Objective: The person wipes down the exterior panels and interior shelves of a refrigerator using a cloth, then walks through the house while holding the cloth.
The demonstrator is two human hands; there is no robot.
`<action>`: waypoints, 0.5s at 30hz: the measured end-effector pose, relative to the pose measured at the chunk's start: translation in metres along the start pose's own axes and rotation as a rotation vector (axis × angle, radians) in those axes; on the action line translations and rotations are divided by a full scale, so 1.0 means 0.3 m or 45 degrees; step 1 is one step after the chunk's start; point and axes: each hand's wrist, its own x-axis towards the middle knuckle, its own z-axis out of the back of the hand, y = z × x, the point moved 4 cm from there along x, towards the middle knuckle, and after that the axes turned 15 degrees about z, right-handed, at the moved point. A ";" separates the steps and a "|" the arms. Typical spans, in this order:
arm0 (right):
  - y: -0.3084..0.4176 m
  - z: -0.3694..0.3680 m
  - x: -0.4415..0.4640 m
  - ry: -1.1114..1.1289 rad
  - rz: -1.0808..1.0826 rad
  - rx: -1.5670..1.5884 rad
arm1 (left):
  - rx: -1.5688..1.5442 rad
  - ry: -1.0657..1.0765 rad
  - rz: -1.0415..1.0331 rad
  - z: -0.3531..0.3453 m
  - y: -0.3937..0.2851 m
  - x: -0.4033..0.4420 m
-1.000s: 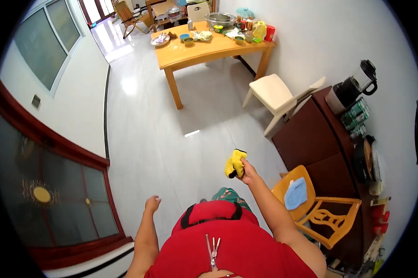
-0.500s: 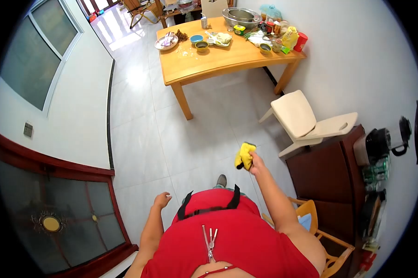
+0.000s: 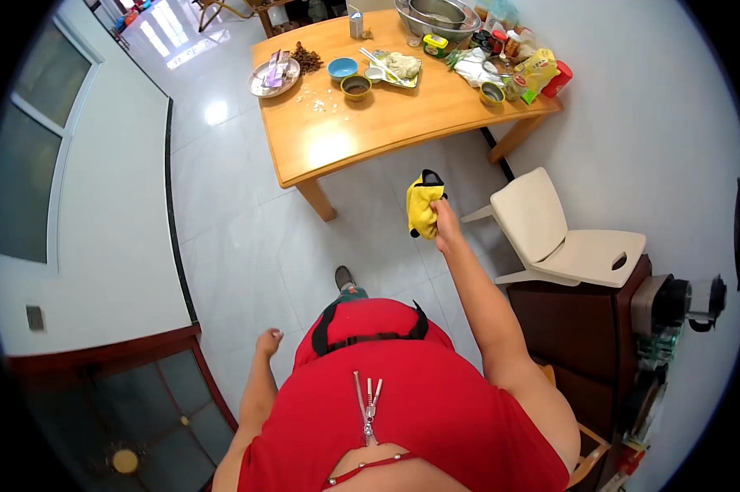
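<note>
My right hand (image 3: 445,225) is closed around a yellow cleaning cloth (image 3: 422,207) with black edging. The cloth hangs bunched in front of me, over the floor on the near side of the wooden table (image 3: 362,135), and apart from it. Low on the left, beside my red top, my left hand (image 3: 269,341) has its fingers loosely curled in, with nothing visible in them. On the tabletop, whitish scraps (image 3: 319,102) lie near a yellow-rimmed bowl (image 3: 356,88), a blue bowl (image 3: 342,69) and a plate of pale food (image 3: 401,69).
A beige chair (image 3: 542,225) stands at the right by a dark brown cabinet (image 3: 567,328). The table's far right carries metal basins (image 3: 437,18), a yellow bag (image 3: 538,72) and a red container (image 3: 558,79). On the left is a dark red-framed door (image 3: 99,361).
I have stepped closer to the table, which now looks larger. My right hand has moved forward with the yellow cloth. My left hand still hangs at my side.
</note>
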 end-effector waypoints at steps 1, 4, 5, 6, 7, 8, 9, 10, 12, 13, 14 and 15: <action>0.016 -0.033 0.041 -0.024 -0.003 0.002 | -0.002 -0.002 -0.042 0.077 -0.068 0.060; 0.058 -0.114 0.191 -0.047 0.104 -0.104 | 0.034 -0.112 -0.229 0.339 -0.356 0.302; 0.065 -0.121 0.235 -0.052 0.149 -0.163 | 0.019 -0.165 -0.292 0.426 -0.466 0.346; 0.072 -0.125 0.286 -0.071 0.206 -0.249 | 0.002 -0.216 -0.359 0.518 -0.596 0.370; 0.084 -0.130 0.345 -0.089 0.265 -0.336 | -0.046 -0.243 -0.399 0.590 -0.723 0.401; 0.097 -0.132 0.409 -0.103 0.323 -0.423 | -0.097 -0.271 -0.438 0.656 -0.848 0.420; 0.056 -0.090 0.505 -0.187 0.394 -0.450 | -0.205 -0.204 -0.479 0.711 -0.982 0.408; 0.063 -0.068 0.585 -0.213 0.442 -0.582 | -0.314 -0.137 -0.518 0.758 -1.116 0.386; 0.099 -0.041 0.732 -0.261 0.540 -0.846 | -0.466 -0.007 -0.566 0.806 -1.341 0.379; 0.170 -0.075 0.763 -0.351 0.557 -0.919 | -0.546 0.061 -0.582 0.814 -1.442 0.373; 0.184 -0.062 0.833 -0.345 0.597 -1.036 | -0.589 0.128 -0.590 0.824 -1.543 0.347; 0.196 -0.045 0.912 -0.328 0.632 -1.154 | -0.635 0.193 -0.589 0.836 -1.630 0.308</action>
